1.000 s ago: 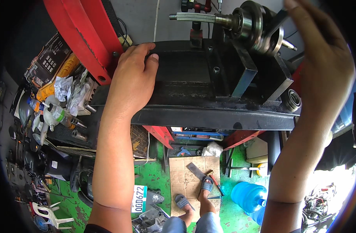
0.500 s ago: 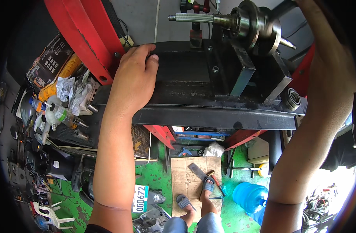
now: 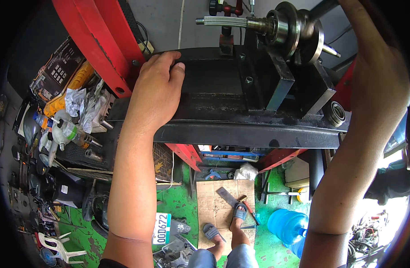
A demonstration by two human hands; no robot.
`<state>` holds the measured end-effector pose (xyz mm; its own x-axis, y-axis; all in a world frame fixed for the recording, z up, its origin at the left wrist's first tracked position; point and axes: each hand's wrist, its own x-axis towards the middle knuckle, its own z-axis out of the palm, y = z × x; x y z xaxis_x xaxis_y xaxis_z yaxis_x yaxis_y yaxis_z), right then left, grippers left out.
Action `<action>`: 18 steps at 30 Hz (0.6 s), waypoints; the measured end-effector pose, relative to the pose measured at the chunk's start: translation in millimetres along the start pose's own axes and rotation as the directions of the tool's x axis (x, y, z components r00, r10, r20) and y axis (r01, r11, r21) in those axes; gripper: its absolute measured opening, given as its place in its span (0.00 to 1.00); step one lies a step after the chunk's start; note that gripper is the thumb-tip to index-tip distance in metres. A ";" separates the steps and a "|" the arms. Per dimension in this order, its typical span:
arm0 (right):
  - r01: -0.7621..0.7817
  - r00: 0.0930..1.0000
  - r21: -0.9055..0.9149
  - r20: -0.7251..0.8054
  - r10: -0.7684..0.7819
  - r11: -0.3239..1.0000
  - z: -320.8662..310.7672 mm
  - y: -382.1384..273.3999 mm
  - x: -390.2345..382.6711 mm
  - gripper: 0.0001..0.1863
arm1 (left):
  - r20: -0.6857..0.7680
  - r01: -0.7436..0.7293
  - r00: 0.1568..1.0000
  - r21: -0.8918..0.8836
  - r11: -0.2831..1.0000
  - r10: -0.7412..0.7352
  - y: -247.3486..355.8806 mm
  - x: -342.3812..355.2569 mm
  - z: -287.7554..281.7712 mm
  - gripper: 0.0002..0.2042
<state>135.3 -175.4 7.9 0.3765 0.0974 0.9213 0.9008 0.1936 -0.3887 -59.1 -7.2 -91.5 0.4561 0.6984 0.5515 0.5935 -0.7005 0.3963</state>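
Note:
My left hand (image 3: 159,85) rests palm-down on the black steel bed (image 3: 205,76) of a red-framed press, its fingers lying over the far edge and the thumb apart. To its right, a crankshaft (image 3: 294,33) with a bearing and round webs sits across two upright black steel plates (image 3: 280,80). The crankshaft's threaded end points left. At the upper right, my right hand (image 3: 368,33) reaches up beside a dark bar (image 3: 323,9) extending from the crankshaft. Its fingers are lost in the dark rim, so its grip does not show.
A loose bearing ring (image 3: 337,113) lies at the bed's right end. Red posts (image 3: 97,40) flank the bed. Bottles, rags and a boxed charger (image 3: 57,67) crowd the left. Below are cardboard (image 3: 209,196), a hammer (image 3: 249,209), a blue water jug (image 3: 285,223) and my feet.
My right forearm and wrist have shifted very slightly. My left hand and the crankshaft stay practically where they were, apart from a small shift of the view.

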 end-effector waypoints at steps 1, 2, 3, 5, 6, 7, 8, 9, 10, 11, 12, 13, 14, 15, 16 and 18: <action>0.005 1.000 -0.001 0.002 -0.005 1.000 2.0 0.6 -0.5 0.11 | 0.000 -0.003 1.000 0.000 1.000 0.003 0.5 0.5 0.3 0.18; 0.009 1.000 -0.007 0.008 -0.009 1.000 4.9 1.5 -3.5 0.11 | -0.001 -0.006 1.000 0.001 1.000 0.006 0.8 0.9 0.8 0.19; 0.011 1.000 -0.014 0.011 -0.011 1.000 8.2 2.8 -4.3 0.11 | 0.004 -0.016 1.000 0.021 1.000 0.015 -0.1 1.1 1.5 0.20; 0.034 0.999 -0.041 0.029 -0.032 0.999 16.7 6.5 -10.4 0.12 | 0.015 -0.035 0.999 0.062 0.997 0.034 -1.5 3.1 2.8 0.22; 0.064 0.998 -0.061 0.020 -0.063 0.996 20.3 5.1 -13.0 0.12 | 0.019 -0.033 0.999 0.051 0.998 0.032 -1.8 4.7 1.9 0.23; -0.062 0.991 -0.045 0.114 0.067 0.997 8.7 -7.4 -7.3 0.12 | 0.023 -0.031 0.999 0.041 0.999 0.030 -1.9 6.9 1.3 0.25; -0.057 0.990 -0.045 0.127 0.062 0.997 7.2 -7.9 -6.4 0.12 | 0.026 -0.029 0.999 0.030 0.999 0.028 -2.0 9.8 0.9 0.27; -0.051 0.989 -0.045 0.138 0.057 0.998 5.2 -9.1 -5.8 0.12 | 0.073 -0.021 0.997 -0.002 1.000 0.021 -2.3 14.4 0.1 0.30; -0.043 0.990 -0.044 0.129 0.049 0.998 3.0 -6.8 -5.2 0.12 | 0.120 -0.011 0.993 -0.033 0.999 0.015 -2.5 20.9 -0.8 0.33; -0.030 0.994 -0.039 0.107 0.034 0.999 0.7 -6.4 -4.3 0.12 | 0.167 0.000 0.986 -0.064 0.998 0.011 -2.2 26.3 -2.1 0.37; -0.016 0.996 -0.032 0.082 0.018 0.999 -0.6 -4.9 -3.3 0.12 | 0.217 0.015 0.976 -0.071 0.997 0.001 0.8 30.4 -2.6 0.40; -0.012 0.998 -0.024 0.059 0.013 1.000 -1.7 -3.7 -1.4 0.12 | 0.266 0.031 0.964 -0.078 0.997 -0.009 6.9 34.2 -2.8 0.43; -0.008 0.999 -0.018 0.042 0.008 1.000 -2.5 -3.1 -0.2 0.12 | 0.314 0.047 0.949 -0.083 0.995 -0.018 10.8 36.8 -1.6 0.46; -0.004 0.999 -0.013 0.036 0.004 1.000 -2.3 -1.8 -2.1 0.12 | 0.334 0.092 0.941 -0.074 0.993 -0.062 12.2 38.5 1.4 0.48; 0.003 1.000 -0.011 0.030 -0.003 1.000 -1.1 -1.0 -2.6 0.12 | 0.352 0.137 0.930 -0.064 0.988 -0.106 12.7 39.6 4.7 0.51; 0.018 0.999 -0.019 0.027 -0.017 1.000 4.1 1.0 -7.5 0.12 | 0.359 0.182 0.921 -0.061 0.981 -0.148 12.4 39.4 11.9 0.53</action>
<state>132.5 -172.0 0.6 0.3550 0.1203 0.9271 0.9114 0.1764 -0.3719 -25.9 13.4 -73.6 0.5706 0.7999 0.1859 0.6249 -0.5697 0.5338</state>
